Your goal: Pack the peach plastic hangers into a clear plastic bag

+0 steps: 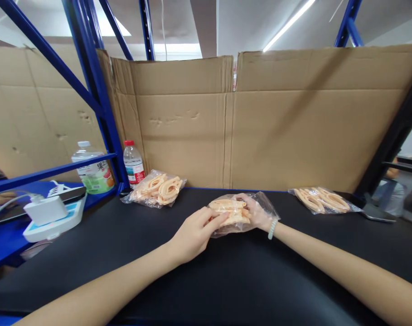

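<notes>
In the head view, a clear plastic bag (265,204) is held just above the black table, around the middle. Pale orange looped strips (231,216), soft-looking and folded, are at the bag. My left hand (195,233) grips them from the left, fingers and thumb closed on the near side. My right hand (255,210), with a pale beaded bracelet at the wrist, appears to be inside the clear film, its fingers closed around the right end of the strips. Part of the right fingers is hidden behind the strips.
A bag of similar strips (158,189) lies back left, and a flatter bag (321,200) back right beside a dark flat device (379,213). A red-capped bottle (133,164), blue frame (107,122), power strip (56,222) and cardboard wall (185,136) border the black table (226,280).
</notes>
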`<state>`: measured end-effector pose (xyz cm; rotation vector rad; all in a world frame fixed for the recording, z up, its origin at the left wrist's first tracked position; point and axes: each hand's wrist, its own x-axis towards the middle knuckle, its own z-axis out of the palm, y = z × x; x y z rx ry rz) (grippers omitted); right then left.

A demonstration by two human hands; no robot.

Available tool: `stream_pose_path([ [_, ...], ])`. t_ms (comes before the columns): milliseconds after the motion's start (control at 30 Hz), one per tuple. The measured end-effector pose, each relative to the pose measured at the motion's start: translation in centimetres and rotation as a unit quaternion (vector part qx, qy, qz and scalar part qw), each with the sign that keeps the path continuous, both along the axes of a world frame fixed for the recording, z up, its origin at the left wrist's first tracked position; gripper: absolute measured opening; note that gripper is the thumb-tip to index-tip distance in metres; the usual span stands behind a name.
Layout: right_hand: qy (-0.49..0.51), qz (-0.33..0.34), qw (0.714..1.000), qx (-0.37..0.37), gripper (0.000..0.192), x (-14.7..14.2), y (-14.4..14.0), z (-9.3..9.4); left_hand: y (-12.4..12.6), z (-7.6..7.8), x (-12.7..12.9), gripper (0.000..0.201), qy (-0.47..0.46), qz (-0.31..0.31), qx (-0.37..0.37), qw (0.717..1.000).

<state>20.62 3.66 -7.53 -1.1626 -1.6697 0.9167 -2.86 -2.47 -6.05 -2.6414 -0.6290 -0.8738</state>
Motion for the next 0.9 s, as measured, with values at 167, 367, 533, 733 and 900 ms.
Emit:
stream_pose_path([
  [167, -0.003, -0.054, 0.997, 0.052, 0.011, 4.1, 1.6, -0.2, -0.8, 0.2, 0.2, 0.057, 0.09, 0.002, -0.076, 0.993],
  [367, -0.077, -0.009, 0.985, 0.153, 0.018, 7.4, -3.5, 3.2, -2.3, 3.3, 0.0, 0.049, 0.073, -0.106, -0.242, 0.962],
  [533, -0.181, 0.217, 0.94, 0.19, 0.034, 6.7, -7.5, 5.2, 0.1, 3.6, -1.2, 0.022, -0.055, 0.085, -0.282, 0.954],
  [733, -0.25, 0.331, 0.907, 0.072, 0.042, 6.3, -8.3, 5.0, 3.1, 1.5, -2.2, 0.034, -0.02, 0.251, -0.391, 0.885],
  [900, -0.314, 0.228, 0.915, 0.114, 0.034, 5.9, -8.0, 3.9, 2.8, 1.0, -1.6, 0.033, -0.015, 0.248, -0.427, 0.87],
])
